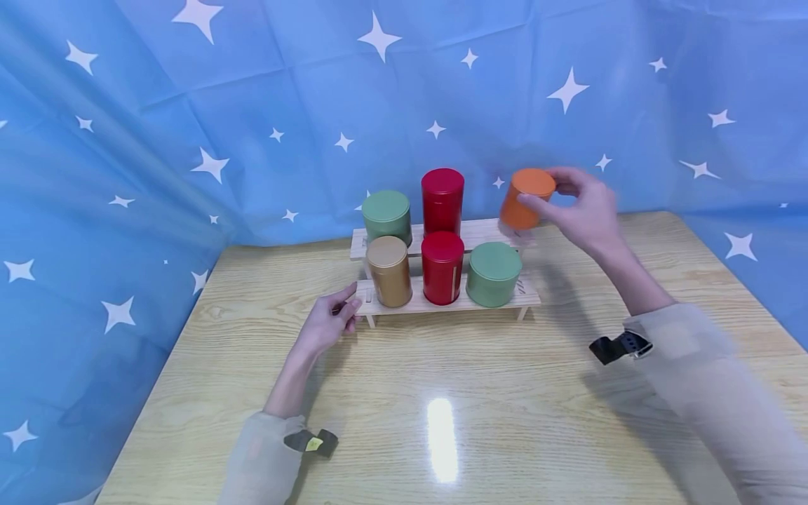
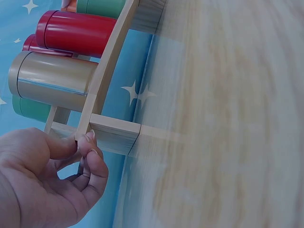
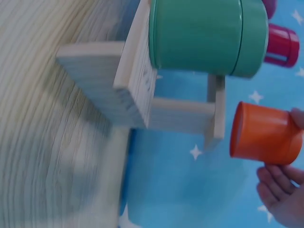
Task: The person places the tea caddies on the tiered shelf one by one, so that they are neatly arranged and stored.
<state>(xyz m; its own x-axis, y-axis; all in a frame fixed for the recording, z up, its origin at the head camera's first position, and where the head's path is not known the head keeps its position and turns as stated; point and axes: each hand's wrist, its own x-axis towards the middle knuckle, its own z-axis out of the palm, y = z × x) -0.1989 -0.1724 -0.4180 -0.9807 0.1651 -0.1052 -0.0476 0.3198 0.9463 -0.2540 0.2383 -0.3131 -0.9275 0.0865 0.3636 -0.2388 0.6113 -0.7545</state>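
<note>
My right hand [image 1: 583,210] grips an orange canister [image 1: 529,200] by its sides near the lid, above the right end of the rear shelf. In the right wrist view the orange canister [image 3: 266,133] is apart from the wooden rack [image 3: 216,114]. My left hand [image 1: 330,319] pinches the left end of the two-step wooden rack [image 1: 410,306] between thumb and fingers, as the left wrist view shows. On the front step stand a gold canister [image 1: 389,273], a red canister [image 1: 442,270] and a green canister [image 1: 494,275]. Behind them are a green canister [image 1: 386,216] and a taller red canister [image 1: 442,200].
The rack stands on a light wood-grain table [image 1: 391,393] near its back edge. A blue cloth [image 1: 303,105] with white stars hangs behind and at the sides. Straps [image 1: 621,346] hang at both sleeve cuffs.
</note>
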